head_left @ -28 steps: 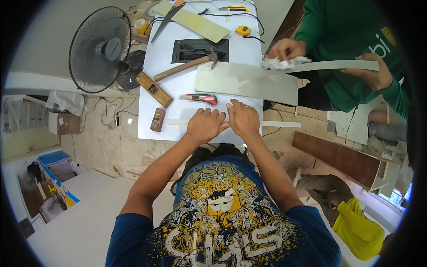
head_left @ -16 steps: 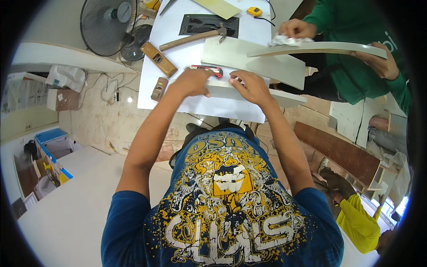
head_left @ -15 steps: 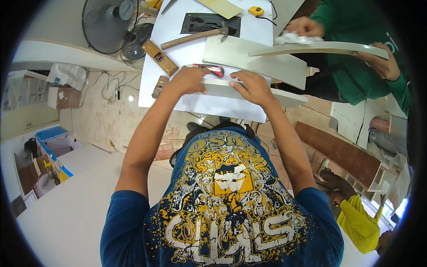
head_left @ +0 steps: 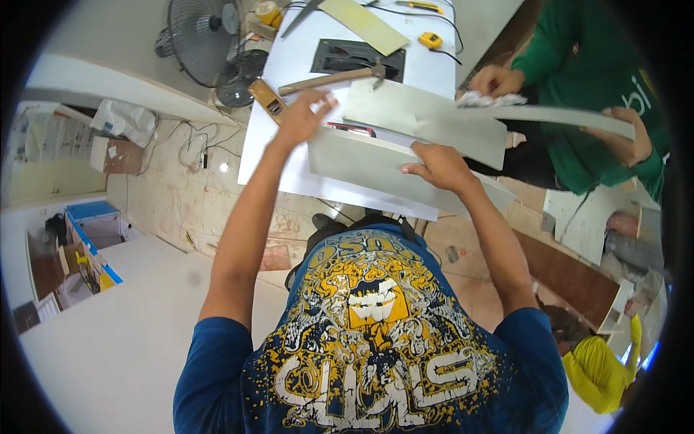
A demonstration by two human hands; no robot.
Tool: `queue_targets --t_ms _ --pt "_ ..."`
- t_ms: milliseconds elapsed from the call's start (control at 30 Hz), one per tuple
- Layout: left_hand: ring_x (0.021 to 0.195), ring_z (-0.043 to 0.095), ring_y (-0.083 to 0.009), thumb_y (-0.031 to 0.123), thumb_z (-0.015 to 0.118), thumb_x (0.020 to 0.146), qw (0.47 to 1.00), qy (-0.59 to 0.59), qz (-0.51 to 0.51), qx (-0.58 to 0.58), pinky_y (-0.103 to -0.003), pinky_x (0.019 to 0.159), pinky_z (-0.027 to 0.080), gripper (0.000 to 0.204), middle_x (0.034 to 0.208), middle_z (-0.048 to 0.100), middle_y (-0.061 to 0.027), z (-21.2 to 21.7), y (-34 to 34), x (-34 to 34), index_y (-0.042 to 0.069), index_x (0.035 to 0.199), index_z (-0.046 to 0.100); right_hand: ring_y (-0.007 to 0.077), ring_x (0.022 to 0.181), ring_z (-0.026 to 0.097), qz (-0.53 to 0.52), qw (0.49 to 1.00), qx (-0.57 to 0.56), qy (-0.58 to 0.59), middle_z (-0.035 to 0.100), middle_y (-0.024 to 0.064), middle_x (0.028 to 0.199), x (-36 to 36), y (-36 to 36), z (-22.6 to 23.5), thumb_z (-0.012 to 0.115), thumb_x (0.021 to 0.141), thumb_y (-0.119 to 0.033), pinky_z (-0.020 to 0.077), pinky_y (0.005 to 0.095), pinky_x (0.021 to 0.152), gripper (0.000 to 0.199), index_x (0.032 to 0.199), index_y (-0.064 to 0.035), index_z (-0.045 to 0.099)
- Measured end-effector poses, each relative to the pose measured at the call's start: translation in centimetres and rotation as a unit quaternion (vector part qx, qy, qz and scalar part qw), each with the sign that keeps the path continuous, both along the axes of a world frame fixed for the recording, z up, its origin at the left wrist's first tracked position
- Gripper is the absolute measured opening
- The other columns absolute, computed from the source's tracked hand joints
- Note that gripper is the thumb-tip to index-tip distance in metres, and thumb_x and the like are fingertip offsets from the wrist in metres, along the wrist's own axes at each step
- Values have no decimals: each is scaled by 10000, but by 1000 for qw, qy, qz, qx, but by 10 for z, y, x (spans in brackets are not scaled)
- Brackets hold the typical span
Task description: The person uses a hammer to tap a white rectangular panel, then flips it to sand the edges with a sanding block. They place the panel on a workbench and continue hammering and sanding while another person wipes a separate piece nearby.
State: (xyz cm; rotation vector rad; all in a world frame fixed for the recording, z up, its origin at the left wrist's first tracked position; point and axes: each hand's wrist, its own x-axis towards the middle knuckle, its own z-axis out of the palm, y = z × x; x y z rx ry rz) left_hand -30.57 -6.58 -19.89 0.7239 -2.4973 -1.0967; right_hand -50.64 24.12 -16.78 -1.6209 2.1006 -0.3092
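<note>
My right hand (head_left: 442,166) grips the top edge of a long pale grey board (head_left: 354,160), thumb on its near face and fingers behind. The board is tilted at the table's near side, its broad face towards me. My left hand (head_left: 305,119) is off the board, fingers apart and slightly blurred, beside a wooden hand plane (head_left: 269,100). Behind the board lies a red and black utility knife (head_left: 351,129), partly hidden. A second pale board (head_left: 412,108) with a curved edge lies flat beyond it, and a claw hammer (head_left: 332,78) rests at its far left.
On the white table (head_left: 289,170) are a black tray-like piece (head_left: 340,52), a yellow-green strip (head_left: 365,25) and a yellow tape measure (head_left: 430,40). At right, a co-worker in green (head_left: 578,145) holds a curved strip (head_left: 571,116) and a white cloth (head_left: 481,101). A fan (head_left: 206,36) stands at far left.
The board has tipped so its broad face now shows. My left hand has let go of it and lifted away, while my right hand keeps hold. The whole view has shifted slightly.
</note>
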Motion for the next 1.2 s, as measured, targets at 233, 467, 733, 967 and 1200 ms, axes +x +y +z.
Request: queue_targets --t_ms 233,467,733,967,1200 --pt "1421 534 -427 458 769 934 960 -169 -84 -208 -504 1167 454 790 1562 524 -250 -93 -117 -58 76 1568 491 336 838 622 -34 970 -29 -238 654 230 900 -17 41 55 704 975 -602 481 453 757 625 1028 15 625" --pt "1161 687 -429 358 772 930 940 -222 -129 -222 -541 962 534 565 1253 710 -227 -119 -107 -124 68 1386 607 256 875 631 -125 933 33 -336 665 160 894 -9 82 77 745 948 -608 495 382 774 658 1096 30 675" --pt "580 517 -88 415 610 1078 977 -85 -77 178 -274 542 437 376 712 532 5 49 -78 -72 46 1017 645 418 1096 689 -164 954 31 -248 712 298 1161 34 94 29 740 903 -661 525 466 966 811 1240 73 671" --pt "552 541 -113 418 550 1111 926 -159 -154 306 -269 512 463 495 760 567 -32 155 39 110 -11 1352 598 404 1064 689 -132 961 70 -231 731 262 1111 95 62 4 775 874 -661 534 467 928 763 1193 27 690" --pt "523 529 -95 275 551 1120 877 -313 -232 282 -273 505 495 576 790 536 -26 171 78 160 154 1664 403 433 1301 612 -64 946 136 -288 645 281 1399 156 39 1 758 904 -620 484 477 1087 850 1495 -39 566"
